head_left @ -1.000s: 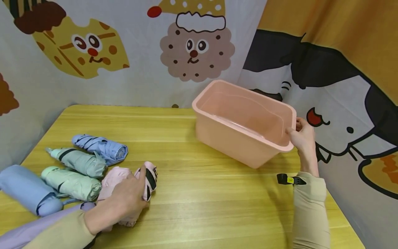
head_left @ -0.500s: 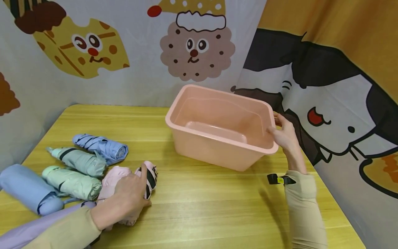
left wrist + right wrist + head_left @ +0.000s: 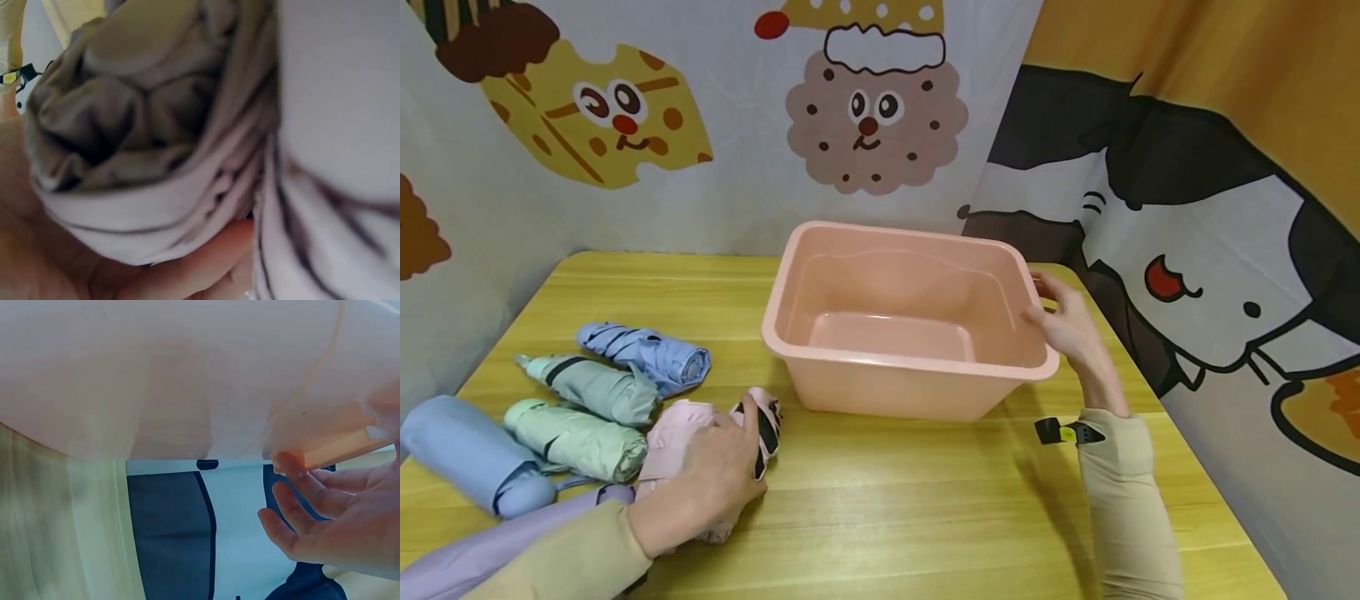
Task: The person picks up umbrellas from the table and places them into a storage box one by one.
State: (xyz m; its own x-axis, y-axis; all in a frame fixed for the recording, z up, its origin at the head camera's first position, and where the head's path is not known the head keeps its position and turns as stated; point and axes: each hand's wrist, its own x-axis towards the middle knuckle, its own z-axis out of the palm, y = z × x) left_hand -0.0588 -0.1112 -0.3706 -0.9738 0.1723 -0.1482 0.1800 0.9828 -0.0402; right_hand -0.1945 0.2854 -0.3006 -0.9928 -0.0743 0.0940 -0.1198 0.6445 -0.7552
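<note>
My left hand point(image 3: 718, 467) curls round a rolled pink folding umbrella point(image 3: 766, 429) with black stripes, near the table's left front. In the left wrist view, this umbrella's bunched fabric end point(image 3: 119, 125) lies against the palm, fingers beneath it. Just left of it, partly under the hand, is more pale pink umbrella fabric point(image 3: 679, 429). My right hand point(image 3: 1067, 321) grips the right end of a pink plastic bin point(image 3: 880, 387), thumb inside the rim and fingers outside. The bin has nothing inside. From the right wrist, the fingers point(image 3: 300, 528) show under the rim beside the bin's wall.
Left of the hand lie a blue patterned umbrella point(image 3: 647, 354), a grey-green one point(image 3: 595, 387), a mint one point(image 3: 576, 437), a larger blue one point(image 3: 471, 454) and a long purple one point(image 3: 497, 546). Printed curtains point(image 3: 737, 208) hang behind the wooden table point(image 3: 865, 517).
My right hand has drawn the bin left and slightly nearer, turning it so its long side faces me more squarely. The left hand has stayed nearly still on the pink umbrella.
</note>
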